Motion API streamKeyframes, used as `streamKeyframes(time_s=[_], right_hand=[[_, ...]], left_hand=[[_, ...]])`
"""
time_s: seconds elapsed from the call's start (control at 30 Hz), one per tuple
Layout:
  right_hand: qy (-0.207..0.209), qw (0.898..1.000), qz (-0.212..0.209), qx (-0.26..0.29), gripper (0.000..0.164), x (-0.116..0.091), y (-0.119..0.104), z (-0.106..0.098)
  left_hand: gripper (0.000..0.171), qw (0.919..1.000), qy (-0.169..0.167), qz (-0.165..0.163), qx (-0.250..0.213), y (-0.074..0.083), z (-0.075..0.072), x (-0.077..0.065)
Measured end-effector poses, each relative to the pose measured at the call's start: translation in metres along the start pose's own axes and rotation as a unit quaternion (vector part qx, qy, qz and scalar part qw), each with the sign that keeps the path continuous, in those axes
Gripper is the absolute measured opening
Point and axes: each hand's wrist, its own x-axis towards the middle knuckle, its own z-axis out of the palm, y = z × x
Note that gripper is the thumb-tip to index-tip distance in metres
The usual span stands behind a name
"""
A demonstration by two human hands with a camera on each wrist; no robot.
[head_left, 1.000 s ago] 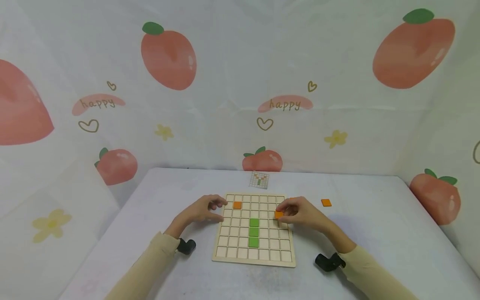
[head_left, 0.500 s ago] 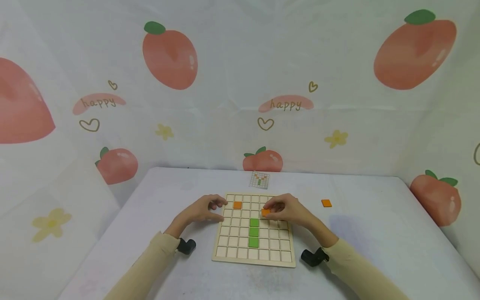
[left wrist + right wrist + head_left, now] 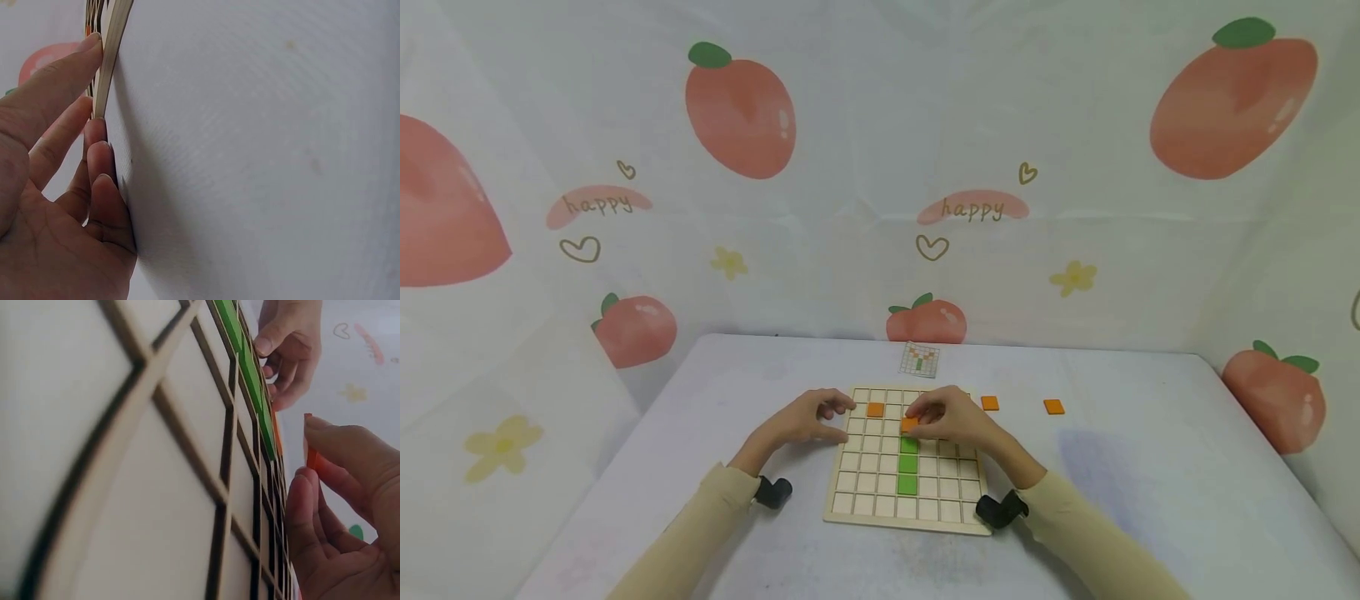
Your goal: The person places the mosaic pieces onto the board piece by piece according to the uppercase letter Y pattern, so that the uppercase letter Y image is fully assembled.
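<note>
A pale wooden grid board [image 3: 886, 507] lies on the table. Down its middle run several green square tiles [image 3: 907, 464], and one orange tile [image 3: 876, 410] sits in a cell at the upper left. My left hand [image 3: 806, 417] holds the board's left edge, thumb and fingertips against the rim in the left wrist view. Between thumb and fingers my right hand [image 3: 953, 418] pinches another orange tile [image 3: 910, 424], just beyond the top green tile. The right wrist view shows that orange tile [image 3: 310, 445] tilted on edge, raised off the board.
Two loose orange tiles, a nearer one [image 3: 990, 403] and one farther right [image 3: 1054, 407], lie on the table right of the board. Behind the board is a small pattern card [image 3: 920, 360]. A patterned cloth hangs at the table's back edge.
My right hand has carried the pinched orange tile leftward across the board, toward the green column. A loose orange tile on the table is now uncovered. The left hand stays put.
</note>
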Motion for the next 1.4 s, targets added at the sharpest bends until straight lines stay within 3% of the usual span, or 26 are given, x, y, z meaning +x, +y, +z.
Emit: streamKeyframes(time_s=[0.27,0.6,1.4], right_hand=[[-0.007,1.0,0.026,-0.002,0.02,0.009,-0.005,0.006],[-0.012,0.999,0.027,-0.026,0.017,0.018,-0.004,0.011],[-0.001,0.996,0.065,-0.056,0.016,0.026,-0.017,0.021]], left_hand=[[0.049,0.9999,0.005,0.0,0.012,-0.002,0.001,0.002],[0.048,1.0,0.001,0.0,0.007,-0.003,0.001,0.003],[0.048,1.0,0.0,-0.003,-0.001,-0.004,0.001,0.003]])
